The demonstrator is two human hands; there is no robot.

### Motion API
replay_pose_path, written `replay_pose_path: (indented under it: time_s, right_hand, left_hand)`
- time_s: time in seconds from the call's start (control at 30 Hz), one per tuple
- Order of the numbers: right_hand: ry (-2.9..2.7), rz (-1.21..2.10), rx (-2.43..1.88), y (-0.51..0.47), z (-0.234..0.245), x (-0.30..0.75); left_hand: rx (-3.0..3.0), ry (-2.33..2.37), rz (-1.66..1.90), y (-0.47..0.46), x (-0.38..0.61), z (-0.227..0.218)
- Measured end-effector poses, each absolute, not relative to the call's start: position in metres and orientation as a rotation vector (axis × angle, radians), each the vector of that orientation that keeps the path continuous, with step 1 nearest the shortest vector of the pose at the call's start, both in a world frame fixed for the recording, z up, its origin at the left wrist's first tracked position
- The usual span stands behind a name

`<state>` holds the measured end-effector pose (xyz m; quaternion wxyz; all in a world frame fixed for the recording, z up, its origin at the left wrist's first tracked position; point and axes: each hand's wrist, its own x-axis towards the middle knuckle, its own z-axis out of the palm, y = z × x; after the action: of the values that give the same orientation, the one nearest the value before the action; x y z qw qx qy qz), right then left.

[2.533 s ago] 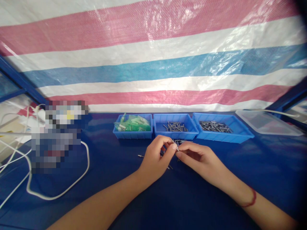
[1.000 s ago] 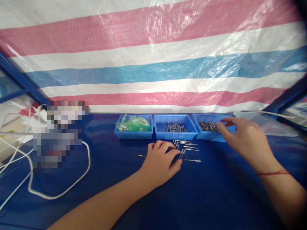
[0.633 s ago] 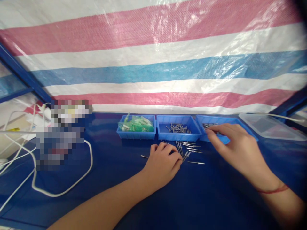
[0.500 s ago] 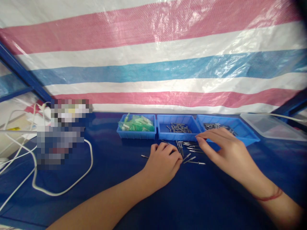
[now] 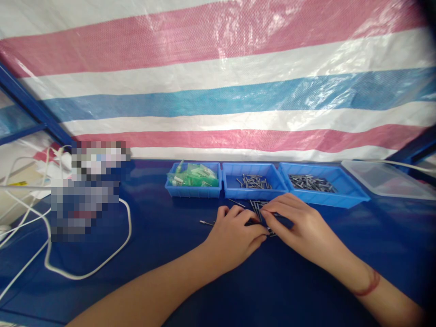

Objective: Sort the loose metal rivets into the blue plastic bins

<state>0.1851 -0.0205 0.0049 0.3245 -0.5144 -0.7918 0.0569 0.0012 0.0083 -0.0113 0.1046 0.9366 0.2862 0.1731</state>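
Observation:
Loose blind rivets (image 5: 255,206) lie on the blue table (image 5: 163,240) between my two hands. My left hand (image 5: 235,234) rests low over them with its fingers curled, thumb and forefinger close together; whether a rivet is between them is hidden. My right hand (image 5: 296,222) is just right of it, thumb and forefinger pinched at the heap. What that pinch holds I cannot make out. A single rivet (image 5: 206,222) pokes out left of my left hand. Behind my hands, the middle blue bin (image 5: 254,195) and the right blue bin (image 5: 337,199) contain more rivets.
The left blue bin (image 5: 194,191) holds green and clear bags of small parts. A translucent lid (image 5: 384,181) lies at the far right. White cable (image 5: 127,236) loops over the table's left side, near blurred items. A striped sheet (image 5: 218,104) hangs behind.
My right hand has moved left and down, from the right bin's front edge to the loose rivets. My left hand has shifted slightly right, its thumb now nearer the right hand.

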Motion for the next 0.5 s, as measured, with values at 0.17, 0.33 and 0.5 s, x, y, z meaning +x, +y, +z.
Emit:
replay_pose_path:
  time_s: [0.17,0.33,0.5]
  right_hand:
    - [-2.092,0.188,-1.355,-0.0205,0.0037,0.1838]
    - [-2.087,0.225,-1.356,-0.0209,0.0027,0.1824]
    - [-2.070,0.244,-1.334,-0.0204,0.0005,0.1833]
  left_hand:
    - [2.795,0.835,0.474,0.0089,0.0016,-0.0104]
    - [2.851,0.856,0.449,0.0085,0.0020,-0.0115]
    - [2.892,0.916,0.444,0.0094,0.0026,-0.0145]
